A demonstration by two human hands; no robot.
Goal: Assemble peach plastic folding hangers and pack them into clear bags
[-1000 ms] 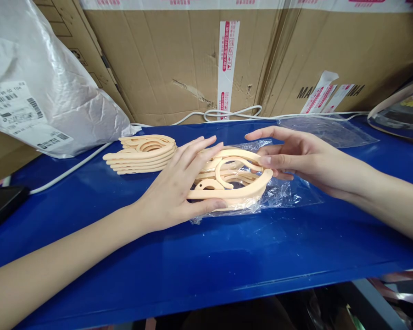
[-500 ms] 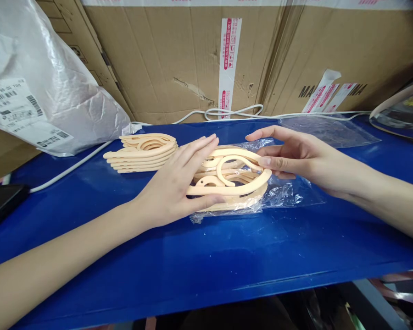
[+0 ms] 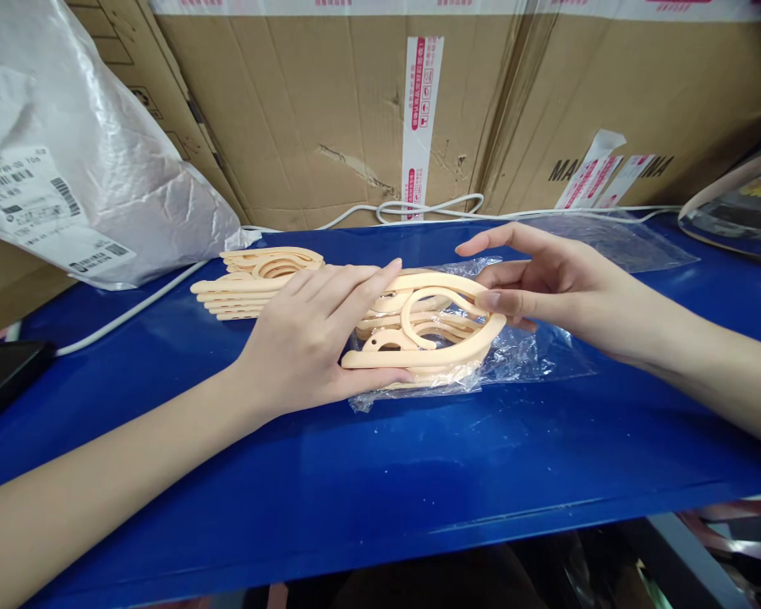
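A stack of peach plastic folding hangers (image 3: 428, 334) lies on a clear plastic bag (image 3: 533, 355) in the middle of the blue table (image 3: 380, 474). My left hand (image 3: 310, 338) grips the stack's left end, thumb under the front edge and fingers laid over the top. My right hand (image 3: 545, 288) touches the stack's right end with its fingertips, index finger stretched out above. A second stack of the same hangers (image 3: 260, 279) rests on the table behind my left hand.
Cardboard boxes (image 3: 368, 110) stand along the back edge. A white plastic parcel bag (image 3: 69, 169) leans at the left. A white cable (image 3: 418, 207) runs along the back. Another clear bag (image 3: 609, 241) lies at the right, and a dark object (image 3: 0, 372) at the far left.
My left hand's fingers have slid slightly left along the stack and my right index finger has lifted a little. The stack has barely shifted.
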